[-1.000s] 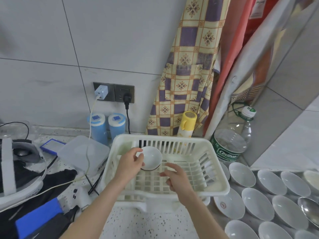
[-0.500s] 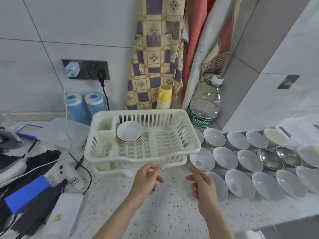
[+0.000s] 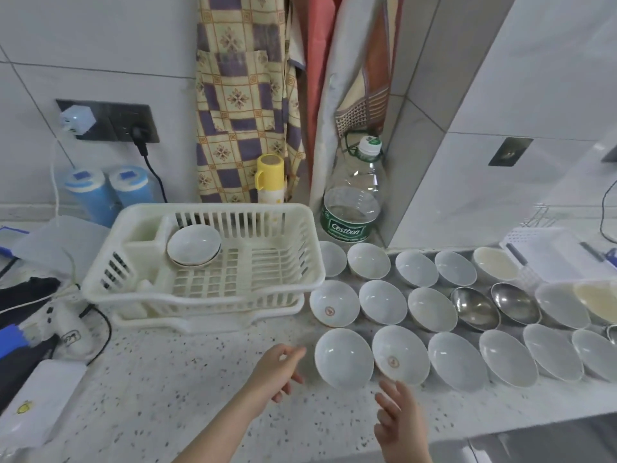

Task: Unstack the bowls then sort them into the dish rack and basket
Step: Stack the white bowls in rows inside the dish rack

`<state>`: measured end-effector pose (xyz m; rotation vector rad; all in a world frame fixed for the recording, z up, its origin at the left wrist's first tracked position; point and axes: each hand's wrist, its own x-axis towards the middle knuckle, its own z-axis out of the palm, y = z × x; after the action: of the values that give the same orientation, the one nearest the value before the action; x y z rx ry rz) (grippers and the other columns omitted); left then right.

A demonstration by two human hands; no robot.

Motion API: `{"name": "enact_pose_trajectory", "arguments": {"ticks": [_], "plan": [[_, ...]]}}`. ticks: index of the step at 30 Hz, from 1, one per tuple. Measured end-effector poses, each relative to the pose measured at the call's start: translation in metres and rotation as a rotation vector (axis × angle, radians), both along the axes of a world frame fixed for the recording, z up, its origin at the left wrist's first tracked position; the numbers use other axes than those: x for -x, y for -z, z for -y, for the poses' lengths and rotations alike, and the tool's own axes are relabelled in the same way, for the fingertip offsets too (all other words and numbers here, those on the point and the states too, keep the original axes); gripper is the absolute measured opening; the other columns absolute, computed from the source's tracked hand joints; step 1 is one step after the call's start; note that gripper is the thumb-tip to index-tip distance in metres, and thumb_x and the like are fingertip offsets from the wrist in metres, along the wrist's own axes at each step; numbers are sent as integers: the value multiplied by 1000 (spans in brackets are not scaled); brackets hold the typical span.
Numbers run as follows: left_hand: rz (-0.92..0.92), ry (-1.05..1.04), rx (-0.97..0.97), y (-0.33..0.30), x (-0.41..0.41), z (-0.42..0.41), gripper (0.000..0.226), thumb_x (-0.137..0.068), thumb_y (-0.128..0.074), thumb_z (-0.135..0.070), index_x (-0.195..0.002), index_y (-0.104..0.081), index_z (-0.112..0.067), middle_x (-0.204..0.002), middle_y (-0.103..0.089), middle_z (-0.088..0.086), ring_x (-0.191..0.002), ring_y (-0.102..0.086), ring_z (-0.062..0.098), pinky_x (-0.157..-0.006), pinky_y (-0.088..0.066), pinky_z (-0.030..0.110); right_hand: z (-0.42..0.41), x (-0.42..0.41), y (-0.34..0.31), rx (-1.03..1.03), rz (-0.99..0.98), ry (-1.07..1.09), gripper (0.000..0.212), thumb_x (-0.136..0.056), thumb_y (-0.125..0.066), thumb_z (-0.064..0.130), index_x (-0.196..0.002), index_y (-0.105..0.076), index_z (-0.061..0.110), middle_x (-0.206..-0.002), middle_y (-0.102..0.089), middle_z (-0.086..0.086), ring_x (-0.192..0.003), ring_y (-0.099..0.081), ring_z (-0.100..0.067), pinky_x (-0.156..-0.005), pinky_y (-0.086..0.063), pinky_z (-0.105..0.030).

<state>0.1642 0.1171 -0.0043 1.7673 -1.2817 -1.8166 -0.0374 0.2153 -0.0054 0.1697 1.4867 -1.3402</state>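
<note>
A cream plastic dish rack (image 3: 207, 295) stands on the speckled counter, with one white bowl (image 3: 193, 243) leaning in its back left corner. Right of the rack, several white bowls lie in three rows, the nearest being a plain white bowl (image 3: 344, 357) at the front left. Two steel bowls (image 3: 475, 307) sit in the middle row. A white basket (image 3: 547, 248) stands at the far right. My left hand (image 3: 277, 370) hovers empty, fingers loosely spread, just left of the front bowl. My right hand (image 3: 397, 416) is open and empty below that bowl.
A large clear water bottle (image 3: 354, 198) and a yellow-capped bottle (image 3: 269, 178) stand behind the rack. Two blue canisters (image 3: 107, 192), cables, a white power bank (image 3: 43, 402) and dark gear crowd the left counter. Hanging cloths cover the wall behind.
My left hand let go of the white bowl in the rack. Both hands pulled back out of the rack and moved right toward the front row of bowls; the view swung right.
</note>
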Motion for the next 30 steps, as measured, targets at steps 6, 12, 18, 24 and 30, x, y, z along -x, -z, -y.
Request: {"name": "enact_pose_trajectory", "arguments": {"ticks": [6, 12, 18, 24, 30], "plan": [[5, -11, -118, 20, 48, -24, 36, -88, -55, -47, -119, -49, -29, -83, -77, 6, -45, -49, 13, -40, -28, 19, -2, 43, 16, -121, 2, -86, 37, -96, -51, 39, -119, -50, 9, -92, -70, -16, -37, -28, -11, -32, -19, -14], [-71, -168, -147, 35, 67, -33, 35, -91, -56, -22, -123, -44, -29, -80, -78, 8, -44, -47, 13, -40, -31, 22, 10, 58, 19, -147, -36, -128, 25, -96, -54, 29, -118, -51, 21, -98, -73, -13, -46, -36, -14, -32, -18, -14], [-125, -248, -161, 40, 74, -38, 42, -93, -52, -12, -132, -44, -22, -83, -78, 15, -46, -45, 12, -41, -29, 22, 15, 63, 21, -126, -122, -109, 33, -92, -51, 12, -125, -49, 19, -103, -70, -20, -55, -39, -17, -32, -21, -16], [-150, -295, -96, 37, 67, -42, 48, -89, -50, -6, -135, -46, -17, -82, -76, 21, -62, -60, 20, -40, -26, 21, 11, 63, 17, -127, -221, -139, 38, -90, -52, 13, -127, -51, 13, -93, -73, -21, -53, -29, -15, -39, -24, -22], [-169, -262, -22, 14, 33, -35, 42, -85, -49, -6, -125, -56, -17, -78, -74, 26, -47, -50, 16, -38, -24, 20, 14, 44, -1, -8, -283, -94, 34, -88, -52, 11, -122, -58, 13, -86, -73, -22, -48, -25, -14, -42, -24, -24]]}}
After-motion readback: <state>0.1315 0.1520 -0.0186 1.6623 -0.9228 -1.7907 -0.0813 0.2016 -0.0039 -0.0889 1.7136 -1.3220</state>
